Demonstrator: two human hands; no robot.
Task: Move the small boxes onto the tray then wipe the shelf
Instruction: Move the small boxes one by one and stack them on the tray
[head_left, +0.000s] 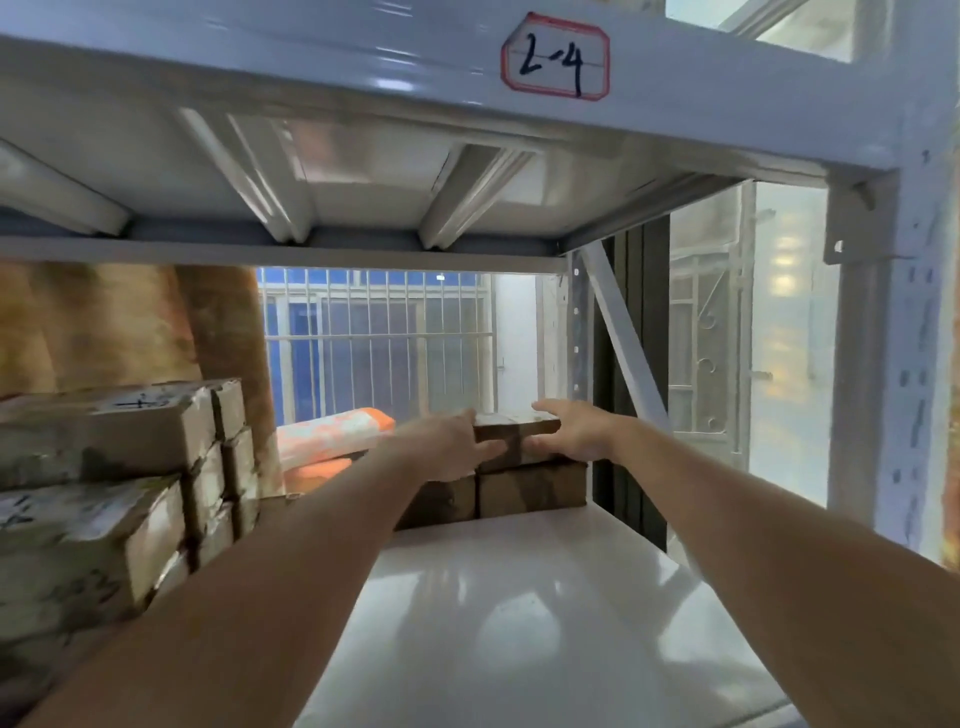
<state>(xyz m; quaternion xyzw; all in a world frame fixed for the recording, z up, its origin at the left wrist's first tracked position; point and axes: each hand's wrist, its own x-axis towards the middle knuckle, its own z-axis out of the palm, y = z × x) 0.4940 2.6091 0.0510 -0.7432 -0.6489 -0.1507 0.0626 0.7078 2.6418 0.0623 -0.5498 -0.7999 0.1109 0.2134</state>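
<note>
White shelf (tag "2-4"), left grip and right grip clasping top small box.

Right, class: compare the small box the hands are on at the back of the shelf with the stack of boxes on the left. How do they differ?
The small box is dark brown; the stack of boxes looks pale and smudged. The small box sits far back, on top of others, between the left hand and right hand; the stack is near the front, untouched. Both rest on the white shelf.
</note>
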